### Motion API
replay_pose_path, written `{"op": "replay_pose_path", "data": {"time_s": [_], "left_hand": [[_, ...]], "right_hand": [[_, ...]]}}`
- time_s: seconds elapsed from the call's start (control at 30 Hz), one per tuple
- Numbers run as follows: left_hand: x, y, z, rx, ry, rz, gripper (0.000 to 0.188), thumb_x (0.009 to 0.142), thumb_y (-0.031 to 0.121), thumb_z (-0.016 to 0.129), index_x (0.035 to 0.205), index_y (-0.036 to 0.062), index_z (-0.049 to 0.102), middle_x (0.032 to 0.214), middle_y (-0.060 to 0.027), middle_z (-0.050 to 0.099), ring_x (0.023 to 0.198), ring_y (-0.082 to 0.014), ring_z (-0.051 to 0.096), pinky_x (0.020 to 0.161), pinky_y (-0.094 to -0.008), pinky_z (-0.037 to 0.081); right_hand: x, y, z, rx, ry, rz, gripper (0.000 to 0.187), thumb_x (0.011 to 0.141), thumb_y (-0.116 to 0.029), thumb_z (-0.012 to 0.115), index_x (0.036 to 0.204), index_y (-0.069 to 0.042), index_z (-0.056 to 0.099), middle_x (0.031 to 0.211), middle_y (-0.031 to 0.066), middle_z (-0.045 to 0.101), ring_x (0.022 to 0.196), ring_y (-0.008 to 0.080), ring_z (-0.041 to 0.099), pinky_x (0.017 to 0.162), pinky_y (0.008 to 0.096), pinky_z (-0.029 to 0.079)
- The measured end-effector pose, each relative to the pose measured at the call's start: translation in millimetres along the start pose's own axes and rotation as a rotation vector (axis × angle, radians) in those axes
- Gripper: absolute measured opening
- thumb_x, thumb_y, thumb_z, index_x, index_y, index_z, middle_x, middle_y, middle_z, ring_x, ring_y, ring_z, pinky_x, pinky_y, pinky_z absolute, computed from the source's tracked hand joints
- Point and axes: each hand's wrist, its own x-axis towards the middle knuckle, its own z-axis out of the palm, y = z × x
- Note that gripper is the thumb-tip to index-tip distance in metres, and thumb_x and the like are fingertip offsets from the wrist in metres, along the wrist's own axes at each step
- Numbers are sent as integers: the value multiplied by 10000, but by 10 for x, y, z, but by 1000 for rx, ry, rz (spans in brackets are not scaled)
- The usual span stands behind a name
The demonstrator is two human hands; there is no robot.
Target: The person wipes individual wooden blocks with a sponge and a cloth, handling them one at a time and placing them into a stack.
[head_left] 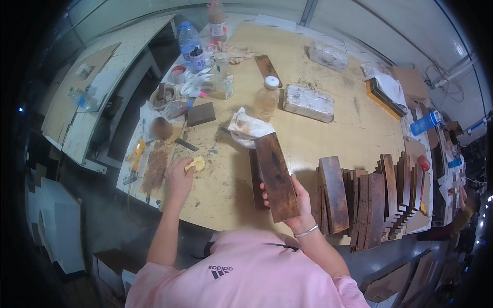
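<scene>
My right hand [301,206] is wrapped round the lower end of a dark brown, stained wooden board [277,177], held tilted with its broad face up. Beneath it, a second dark board [256,179] shows in part. The raised board's far end is beside a crumpled white cloth [249,126] with brown stains. My left hand [179,177] is closed on a small pale-yellow sponge [196,164] low over the table, right of a brown smeared patch [156,167]. A short dark strip [186,145] lies just beyond that hand.
Several dark boards [367,205] stand in rows along the right front edge. Two wrapped blocks [308,102] and a white-capped bottle [266,97] are farther back. Bottles [189,41], jars and cloths crowd the far left. A yellow-handled tool [136,153] lies at the left edge.
</scene>
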Motion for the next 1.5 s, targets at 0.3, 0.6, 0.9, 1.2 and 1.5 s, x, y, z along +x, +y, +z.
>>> {"op": "replay_pose_path", "data": {"time_s": [0.3, 0.6, 0.9, 1.2, 1.5], "left_hand": [[-13, 247, 17, -58, -46, 25, 359, 703, -1, 763, 1032, 39, 624, 1056, -125, 634, 995, -321, 600, 886, -389, 479], [-299, 1980, 76, -411, -385, 648, 351, 664, 45, 801, 987, 69, 664, 948, -97, 628, 857, -296, 612, 736, -382, 504], [-223, 2193, 14, -420, -404, 687, 353, 650, 49, 800, 973, 47, 656, 948, -127, 638, 860, -324, 625, 748, -398, 519], [11, 1966, 83, -370, -191, 565, 359, 654, 55, 791, 982, 46, 646, 946, -130, 645, 881, -324, 628, 783, -399, 510], [860, 1125, 111, -303, 157, 133, 283, 776, 12, 740, 1045, 33, 652, 984, -70, 631, 880, -196, 615, 761, -308, 489]], "right_hand": [[91, 44, 26, -75, -5, 65, 567, 1028, -506, 391, 1282, -26, 553, 1068, 140, 669, 842, 241, 655, 791, 388, 549], [62, 115, 107, 125, 115, 89, 451, 1010, -470, 488, 1129, -61, 636, 956, 98, 687, 798, 217, 682, 717, 349, 577], [211, 198, -197, 251, 120, 127, 438, 995, -493, 511, 1043, -91, 677, 897, 78, 699, 808, 198, 687, 682, 353, 580], [-21, 323, -98, 119, 137, 129, 402, 1008, -441, 497, 1181, -102, 626, 978, 84, 695, 811, 195, 661, 682, 335, 549], [-336, 157, 204, -48, 82, 152, 438, 1047, -362, 406, 1404, -123, 492, 1151, 147, 657, 923, 208, 661, 740, 351, 558]]}}
